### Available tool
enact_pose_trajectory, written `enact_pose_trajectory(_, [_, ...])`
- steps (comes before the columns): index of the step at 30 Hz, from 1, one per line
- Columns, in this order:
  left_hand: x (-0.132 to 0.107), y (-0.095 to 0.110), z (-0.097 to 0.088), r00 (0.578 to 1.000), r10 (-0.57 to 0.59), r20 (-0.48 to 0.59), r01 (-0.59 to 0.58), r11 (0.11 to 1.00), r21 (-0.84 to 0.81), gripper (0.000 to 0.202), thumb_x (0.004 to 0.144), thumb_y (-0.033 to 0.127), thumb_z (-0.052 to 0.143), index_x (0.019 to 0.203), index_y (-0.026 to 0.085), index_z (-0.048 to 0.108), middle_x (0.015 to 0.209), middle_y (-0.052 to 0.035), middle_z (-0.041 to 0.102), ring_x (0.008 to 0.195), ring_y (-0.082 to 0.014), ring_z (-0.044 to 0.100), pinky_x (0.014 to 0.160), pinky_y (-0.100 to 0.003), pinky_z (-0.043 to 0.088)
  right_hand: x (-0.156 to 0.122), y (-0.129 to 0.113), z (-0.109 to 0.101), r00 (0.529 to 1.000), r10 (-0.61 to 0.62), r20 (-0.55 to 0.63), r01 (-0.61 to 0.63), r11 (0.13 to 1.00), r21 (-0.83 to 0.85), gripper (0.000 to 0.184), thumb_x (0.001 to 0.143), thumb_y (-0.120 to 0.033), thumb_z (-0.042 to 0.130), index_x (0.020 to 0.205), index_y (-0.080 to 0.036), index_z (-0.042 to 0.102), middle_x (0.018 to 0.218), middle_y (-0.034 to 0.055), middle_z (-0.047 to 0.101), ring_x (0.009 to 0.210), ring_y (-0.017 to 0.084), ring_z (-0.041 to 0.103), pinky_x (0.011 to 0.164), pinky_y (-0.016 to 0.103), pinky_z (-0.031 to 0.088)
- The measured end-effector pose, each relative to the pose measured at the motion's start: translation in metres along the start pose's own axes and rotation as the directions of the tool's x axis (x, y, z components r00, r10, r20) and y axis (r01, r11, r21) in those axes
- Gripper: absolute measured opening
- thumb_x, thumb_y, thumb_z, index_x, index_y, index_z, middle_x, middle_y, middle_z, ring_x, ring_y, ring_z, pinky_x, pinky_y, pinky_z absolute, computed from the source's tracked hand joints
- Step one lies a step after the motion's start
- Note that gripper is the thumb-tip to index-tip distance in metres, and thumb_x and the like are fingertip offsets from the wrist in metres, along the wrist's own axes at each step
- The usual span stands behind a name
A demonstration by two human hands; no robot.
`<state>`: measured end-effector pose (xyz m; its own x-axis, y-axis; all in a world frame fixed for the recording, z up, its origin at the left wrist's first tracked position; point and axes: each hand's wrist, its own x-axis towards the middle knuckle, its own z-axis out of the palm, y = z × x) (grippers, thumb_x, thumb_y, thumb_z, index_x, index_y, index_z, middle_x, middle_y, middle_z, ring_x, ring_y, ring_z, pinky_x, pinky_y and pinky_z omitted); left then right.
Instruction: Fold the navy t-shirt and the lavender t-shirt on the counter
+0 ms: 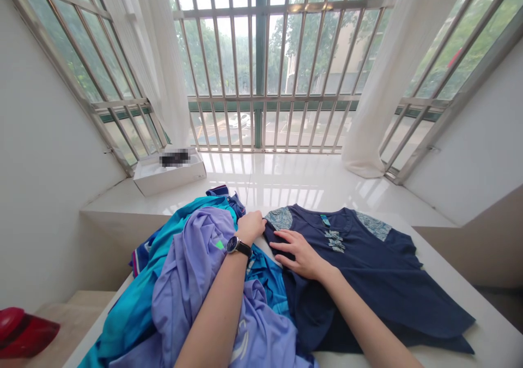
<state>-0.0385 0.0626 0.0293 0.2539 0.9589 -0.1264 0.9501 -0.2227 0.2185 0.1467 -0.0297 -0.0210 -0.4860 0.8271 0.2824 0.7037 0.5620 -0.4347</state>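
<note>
hands work at one sleeve of a navy shirt (368, 297), which lies with its collar towards the far edge of the white tabletop (492, 327) and spreads across the right half, its lower corner reaching out near the right edge. the left hand (250, 226), with a watch (232, 244) at the wrist, is curled closed and seems to pinch the sleeve's outer edge, though its fingertips are hidden. the right hand (304, 256) rests on the shirt just beside it, fingers spread apart and laid over the cloth, clamped on nothing.

a loose heap fills the left half of the tabletop: a lavender garment (192, 270) on top, a teal garment (134, 302) running down towards the near left corner, and a bright blue garment (267, 281) lying close along the navy shirt's side. beyond the far edge, a white box (169, 180) stands on the windowsill (261, 177).

the step in hand looks like straightening the sleeve while the shirt lies on the surface. the collar and both patterned shoulders lie fairly flat, but a crease crosses the body below the chest, so this seems only part done. the next move calls for a light hold on the cuff with the left hand and a flat, steadying palm from the right, so the shoulder is not dragged out of line.
</note>
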Motion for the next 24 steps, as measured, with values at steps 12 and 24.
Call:
enact_pose_trajectory(12, [0.001,0.000,0.001,1.000,-0.021,-0.005,0.021,0.999,-0.024,0.031,0.093,0.039,0.044,0.104,0.018,0.064,0.110,-0.0156,0.070,0.104,-0.0300,0.067,0.083,-0.036,0.050,0.003,-0.011,-0.009,0.997,-0.003,-0.073,0.015,0.986,0.164,0.019,0.088,-0.034,0.063,0.097,-0.029,0.079,0.124,0.0094,0.064,0.118,0.028,0.055,0.105,0.050,0.038])
enact_pose_trajectory(24, [0.003,0.006,-0.004,1.000,0.013,0.022,-0.008,0.976,-0.217,0.031,0.098,0.039,0.036,0.106,0.017,0.057,0.082,-0.0093,0.074,0.099,-0.0224,0.068,0.080,-0.028,0.048,0.003,0.012,-0.041,0.969,0.219,-0.115,-0.158,0.907,0.390,0.027,0.092,-0.037,0.055,0.088,-0.018,0.075,0.092,0.0069,0.073,0.086,0.020,0.066,0.078,0.032,0.051])
